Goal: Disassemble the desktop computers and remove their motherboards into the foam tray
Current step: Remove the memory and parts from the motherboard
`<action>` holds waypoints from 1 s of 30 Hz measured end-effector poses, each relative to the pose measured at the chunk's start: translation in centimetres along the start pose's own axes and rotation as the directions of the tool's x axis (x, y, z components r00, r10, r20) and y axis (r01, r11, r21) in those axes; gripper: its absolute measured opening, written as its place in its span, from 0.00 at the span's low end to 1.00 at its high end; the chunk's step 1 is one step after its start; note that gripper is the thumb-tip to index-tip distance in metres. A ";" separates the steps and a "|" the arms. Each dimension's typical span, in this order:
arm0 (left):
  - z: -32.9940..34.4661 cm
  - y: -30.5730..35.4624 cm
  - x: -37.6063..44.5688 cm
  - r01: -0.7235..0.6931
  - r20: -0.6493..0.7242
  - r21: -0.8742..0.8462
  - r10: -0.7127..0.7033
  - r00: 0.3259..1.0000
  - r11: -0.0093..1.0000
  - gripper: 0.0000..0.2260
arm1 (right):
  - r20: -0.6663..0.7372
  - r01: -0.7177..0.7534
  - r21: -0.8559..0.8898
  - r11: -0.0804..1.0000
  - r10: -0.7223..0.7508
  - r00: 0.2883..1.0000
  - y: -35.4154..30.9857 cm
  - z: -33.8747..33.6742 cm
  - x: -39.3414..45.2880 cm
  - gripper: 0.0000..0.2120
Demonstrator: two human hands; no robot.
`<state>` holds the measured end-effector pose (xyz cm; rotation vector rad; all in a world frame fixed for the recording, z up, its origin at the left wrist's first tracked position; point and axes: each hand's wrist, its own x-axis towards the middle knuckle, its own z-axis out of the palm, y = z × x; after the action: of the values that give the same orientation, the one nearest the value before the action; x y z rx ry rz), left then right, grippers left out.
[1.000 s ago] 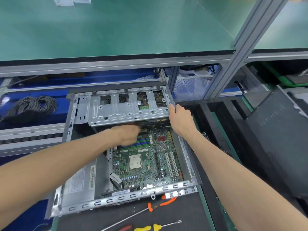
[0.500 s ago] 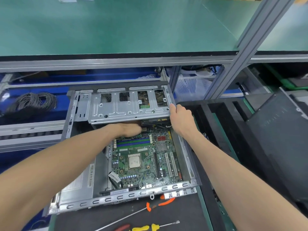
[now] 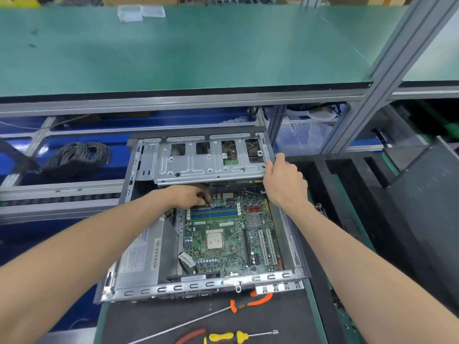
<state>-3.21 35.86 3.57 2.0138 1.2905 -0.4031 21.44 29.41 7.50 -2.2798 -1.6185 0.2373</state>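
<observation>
The right hand [image 3: 285,184] grips the raised drive cage [image 3: 211,161], long axis crosswise; beneath it, left hand [image 3: 190,196] fingers curl, pinching at the motherboard [image 3: 228,234] far edge.

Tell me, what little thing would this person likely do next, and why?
Probably tug loose the connector that the left hand is pinching under the drive cage, which the right hand holds lifted; the motherboard sits inside the case.
</observation>
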 end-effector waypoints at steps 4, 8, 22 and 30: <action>0.0 -0.7 -0.2 0.076 -0.029 -0.025 -0.077 0.997 0.997 0.14 | -0.143 0.495 -0.289 0.820 -0.548 0.824 -1.1 -0.9 -2.7 0.20; -0.3 -1.1 0.3 0.258 0.021 -0.016 -0.257 0.966 0.966 0.18 | 0.203 0.604 -0.084 0.793 -0.580 0.789 -2.9 1.2 -6.4 0.09; -0.2 -1.1 0.6 0.313 0.036 -0.043 -0.312 0.949 0.949 0.18 | 0.370 -0.352 0.152 0.923 0.277 0.887 -2.6 6.2 -3.6 0.08; -0.2 -2.2 0.5 0.307 0.019 0.093 -0.310 0.950 0.947 0.17 | 0.348 -0.425 0.192 0.884 0.344 0.872 -2.7 7.0 -3.2 0.15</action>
<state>-4.91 36.92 2.53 1.8689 1.5982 -0.6480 15.73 28.44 1.84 -2.4167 -1.1383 0.8903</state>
